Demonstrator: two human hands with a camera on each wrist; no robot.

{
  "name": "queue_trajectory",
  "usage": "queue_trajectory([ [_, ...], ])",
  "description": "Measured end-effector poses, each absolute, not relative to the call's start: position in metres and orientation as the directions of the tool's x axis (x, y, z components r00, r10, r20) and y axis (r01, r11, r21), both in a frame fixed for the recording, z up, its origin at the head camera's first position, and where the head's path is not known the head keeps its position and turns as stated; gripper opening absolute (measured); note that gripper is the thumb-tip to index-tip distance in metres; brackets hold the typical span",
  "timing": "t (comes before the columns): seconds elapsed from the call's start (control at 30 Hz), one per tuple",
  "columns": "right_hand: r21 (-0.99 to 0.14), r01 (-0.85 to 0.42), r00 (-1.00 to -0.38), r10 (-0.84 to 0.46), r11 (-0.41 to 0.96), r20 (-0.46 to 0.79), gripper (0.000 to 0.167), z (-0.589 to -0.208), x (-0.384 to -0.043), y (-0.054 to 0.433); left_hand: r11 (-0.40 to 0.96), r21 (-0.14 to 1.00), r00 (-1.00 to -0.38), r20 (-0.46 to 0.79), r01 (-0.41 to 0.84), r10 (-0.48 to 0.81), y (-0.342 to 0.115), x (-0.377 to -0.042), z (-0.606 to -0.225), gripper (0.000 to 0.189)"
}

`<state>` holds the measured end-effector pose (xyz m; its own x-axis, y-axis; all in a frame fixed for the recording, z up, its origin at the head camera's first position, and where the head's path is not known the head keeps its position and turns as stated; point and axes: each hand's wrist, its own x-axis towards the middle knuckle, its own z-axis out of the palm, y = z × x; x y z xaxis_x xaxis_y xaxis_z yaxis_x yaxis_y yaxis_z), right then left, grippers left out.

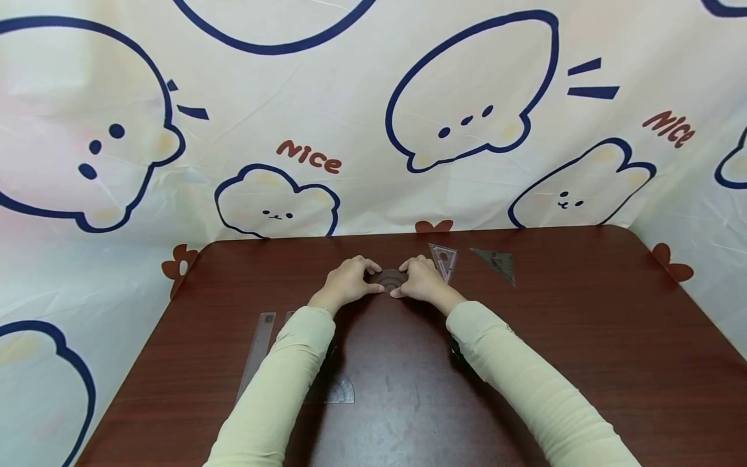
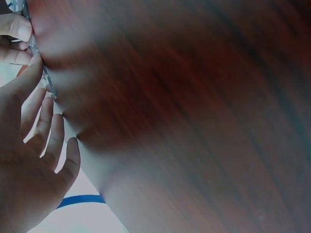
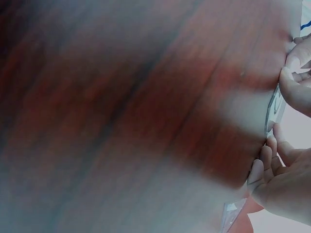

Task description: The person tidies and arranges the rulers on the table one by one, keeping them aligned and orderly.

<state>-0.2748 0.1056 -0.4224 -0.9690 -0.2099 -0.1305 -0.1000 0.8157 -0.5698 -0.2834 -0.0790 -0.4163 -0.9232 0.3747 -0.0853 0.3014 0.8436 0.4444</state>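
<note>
A clear protractor (image 1: 390,277) with a curved edge lies at the far middle of the table, between both hands. My left hand (image 1: 348,280) grips its left end, thumb at the near side and fingers at the far side. On the opposite end, my right hand (image 1: 423,280) pinches it in the same way. The left wrist view shows the protractor's thin edge (image 2: 47,80) by the left hand (image 2: 41,160). Seen from the right wrist, the protractor (image 3: 275,108) spans from the right hand (image 3: 282,177) to the left hand's fingers.
Two set squares, one clear (image 1: 444,261) and one dark (image 1: 499,263), lie right of the hands. A long clear ruler (image 1: 257,353) and another protractor (image 1: 338,390) lie by the left forearm, partly covered. The brown table (image 1: 583,337) meets a patterned cloth (image 1: 373,194) behind.
</note>
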Motion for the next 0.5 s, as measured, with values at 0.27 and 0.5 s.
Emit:
queue_trajectory([
  [0.27, -0.546, -0.102, -0.967, -0.212, 0.831, -0.142, 0.056, -0.4232, -0.2773, 0.1024, 0.837, 0.45, -0.919, -0.082, 0.311, 0.386, -0.0767, -0.2844, -0.4169, 0.042],
  [0.5, -0.548, -0.099, -0.968, -0.209, 0.831, -0.142, 0.056, -0.4238, -0.2768, 0.1026, 0.844, 0.45, -0.919, -0.112, 0.293, 0.378, -0.0743, -0.2846, -0.416, 0.044],
])
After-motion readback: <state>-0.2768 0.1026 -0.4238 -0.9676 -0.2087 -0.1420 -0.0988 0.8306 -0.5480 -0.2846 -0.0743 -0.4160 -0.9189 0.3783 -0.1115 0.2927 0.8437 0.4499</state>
